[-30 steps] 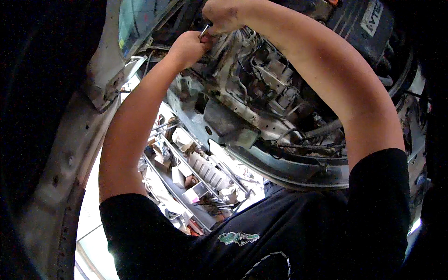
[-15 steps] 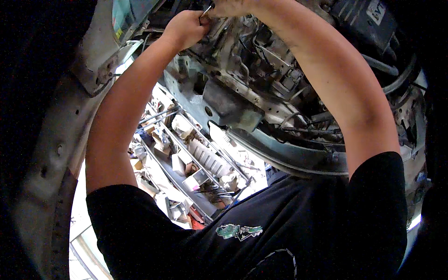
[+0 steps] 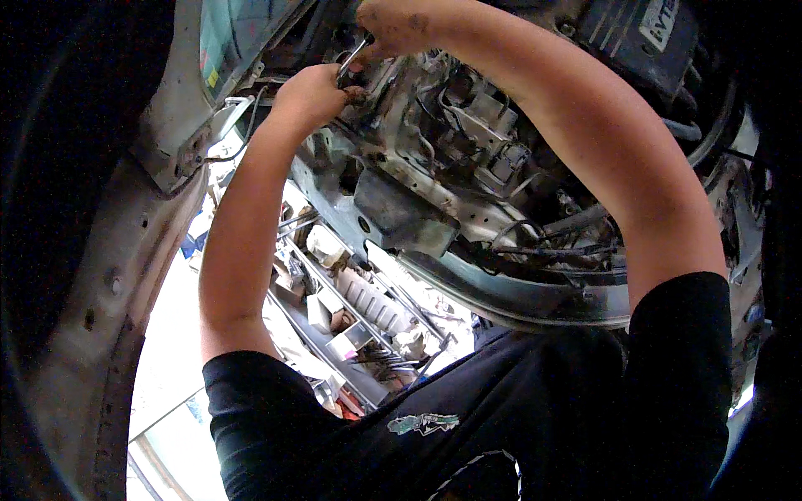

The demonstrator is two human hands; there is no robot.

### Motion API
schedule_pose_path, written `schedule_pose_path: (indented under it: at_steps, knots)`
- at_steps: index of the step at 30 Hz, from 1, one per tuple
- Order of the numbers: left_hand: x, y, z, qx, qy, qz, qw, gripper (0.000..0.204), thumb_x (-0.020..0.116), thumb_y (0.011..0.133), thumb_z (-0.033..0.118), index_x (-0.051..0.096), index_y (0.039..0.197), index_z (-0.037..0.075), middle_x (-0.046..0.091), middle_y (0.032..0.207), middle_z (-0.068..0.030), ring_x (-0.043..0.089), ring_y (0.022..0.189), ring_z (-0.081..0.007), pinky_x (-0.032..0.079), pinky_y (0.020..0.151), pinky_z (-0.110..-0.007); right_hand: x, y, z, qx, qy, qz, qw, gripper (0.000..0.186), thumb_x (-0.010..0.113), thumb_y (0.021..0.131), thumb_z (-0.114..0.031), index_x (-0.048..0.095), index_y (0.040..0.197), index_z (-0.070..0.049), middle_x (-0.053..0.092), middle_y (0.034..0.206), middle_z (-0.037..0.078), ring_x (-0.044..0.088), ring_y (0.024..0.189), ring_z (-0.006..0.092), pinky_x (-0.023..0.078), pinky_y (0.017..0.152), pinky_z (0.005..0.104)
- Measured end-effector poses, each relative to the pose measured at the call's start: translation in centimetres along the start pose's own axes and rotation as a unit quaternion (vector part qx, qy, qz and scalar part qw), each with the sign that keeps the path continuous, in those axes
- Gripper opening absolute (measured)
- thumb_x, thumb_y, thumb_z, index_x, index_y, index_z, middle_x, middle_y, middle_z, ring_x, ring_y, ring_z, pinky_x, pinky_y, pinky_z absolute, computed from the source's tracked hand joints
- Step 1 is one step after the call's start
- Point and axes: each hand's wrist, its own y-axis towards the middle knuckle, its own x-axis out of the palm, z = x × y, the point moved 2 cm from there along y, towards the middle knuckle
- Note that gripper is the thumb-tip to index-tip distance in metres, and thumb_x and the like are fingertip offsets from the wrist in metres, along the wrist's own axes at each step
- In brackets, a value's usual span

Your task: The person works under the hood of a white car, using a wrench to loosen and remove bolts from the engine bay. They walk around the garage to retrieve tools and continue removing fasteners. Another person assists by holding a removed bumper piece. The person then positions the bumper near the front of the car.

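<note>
Both of my arms reach up to the far side of an open car engine bay. My left hand is closed around the lower end of a slim, shiny metal tool; its exact kind is not clear. The tool slants up and to the right, toward a dark end beside my right hand. That hand curls at the tool's upper end, its fingers partly hidden by the hand itself and cut by the top edge. Dirty engine parts lie just to the right of and below the hands.
The raised hood runs along the left, near the windshield. A dark engine cover is at the upper right. The front body panel curves before my chest. Beyond stands a rack crowded with parts and boxes.
The view has shifted a little. My hands appear slightly lower and farther apart, and more of the metal tool shows between them. My left forearm stands more upright.
</note>
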Motion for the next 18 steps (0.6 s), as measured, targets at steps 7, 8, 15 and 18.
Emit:
schedule_pose_path:
  at_steps: [7, 8, 15, 18]
  knots:
    - [-3.8, -0.7, -3.4, -0.033, -0.122, 0.036, 0.991, 0.036, 0.074, 0.084, 0.033, 0.063, 0.100, 0.003, 0.067, 0.079, -0.0138, 0.063, 0.067, -0.0247, 0.049, 0.065, -0.037, -2.2, 3.8, -0.5, -0.001, 0.000, 0.016, 1.000, 0.037, 0.064, 0.081, -0.046, 0.077, 0.088, -0.013, 0.072, 0.089, 0.010, 0.069, 0.083, 0.0280, 0.054, 0.068, 0.0405]
    - [-5.0, 0.6, -2.5, 0.001, -0.106, 0.055, 0.993, 0.037, 0.074, 0.084, 0.034, 0.063, 0.100, 0.002, 0.066, 0.078, -0.0140, 0.063, 0.066, -0.0248, 0.048, 0.064, -0.037, -3.3, 2.5, 0.3, 0.030, 0.011, 0.027, 0.999, 0.036, 0.063, 0.082, -0.045, 0.077, 0.089, -0.013, 0.072, 0.090, 0.009, 0.069, 0.084, 0.0277, 0.053, 0.068, 0.0403]
    - [-0.8, 1.7, -6.6, -0.036, -0.107, 0.048, 0.992, 0.040, 0.072, 0.086, 0.034, 0.059, 0.100, 0.000, 0.065, 0.087, -0.0193, 0.063, 0.081, -0.0336, 0.047, 0.073, -0.042, -1.3, 4.2, -2.7, 0.011, 0.043, -0.010, 0.999, 0.024, 0.066, 0.081, -0.032, 0.076, 0.090, -0.012, 0.072, 0.093, 0.009, 0.069, 0.084, 0.0277, 0.053, 0.067, 0.0400]
    - [-1.4, 1.6, -6.2, -0.046, -0.076, 0.034, 0.995, 0.040, 0.072, 0.085, 0.035, 0.059, 0.100, 0.000, 0.065, 0.089, -0.0205, 0.062, 0.083, -0.0353, 0.047, 0.074, -0.042, -1.1, 4.1, -3.0, 0.028, 0.074, -0.070, 0.994, 0.019, 0.068, 0.080, -0.027, 0.077, 0.089, -0.013, 0.072, 0.093, 0.008, 0.069, 0.084, 0.0273, 0.053, 0.066, 0.0399]
